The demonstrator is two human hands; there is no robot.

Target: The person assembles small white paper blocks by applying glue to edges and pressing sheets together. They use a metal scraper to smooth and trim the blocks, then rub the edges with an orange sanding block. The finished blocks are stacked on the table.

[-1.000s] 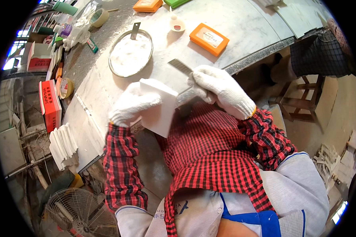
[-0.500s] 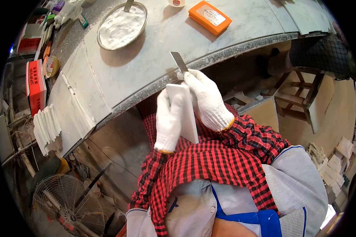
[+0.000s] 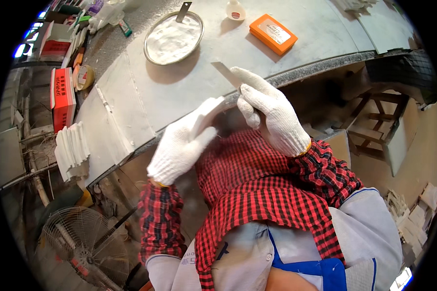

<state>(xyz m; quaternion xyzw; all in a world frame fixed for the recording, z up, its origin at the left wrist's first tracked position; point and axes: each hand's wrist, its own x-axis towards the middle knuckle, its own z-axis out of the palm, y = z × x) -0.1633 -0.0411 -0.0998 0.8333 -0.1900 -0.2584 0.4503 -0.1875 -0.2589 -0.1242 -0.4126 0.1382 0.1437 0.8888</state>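
My left hand point(image 3: 176, 144), in a white knitted glove, is held out by the bench edge, fingers straight and thumb apart. A thin white slab point(image 3: 211, 114) seems to lie between them, nearly edge-on and smeared; most of it is hidden. In my gloved right hand point(image 3: 278, 112), a flat metal blade point(image 3: 224, 72) is pinched and points up and left over the bench edge. A round metal bowl point(image 3: 149, 50) of white paste point(image 3: 174, 40) stands beyond my hands, with another metal blade point(image 3: 183, 11) stuck in it.
On the marble-topped bench point(image 3: 213, 41) are an orange box point(image 3: 273, 34) and a small white bottle point(image 3: 235, 10). To the left are stacked white strips point(image 3: 73, 150), a red box point(image 3: 62, 99) and tape point(image 3: 85, 77). A fan point(image 3: 87, 247) stands lower left, a wooden stool point(image 3: 374, 126) at right.
My left hand has swung left, away from the right, and its slab has turned from face-on to nearly edge-on. My right hand has shifted slightly right with the blade. The view has shifted too.
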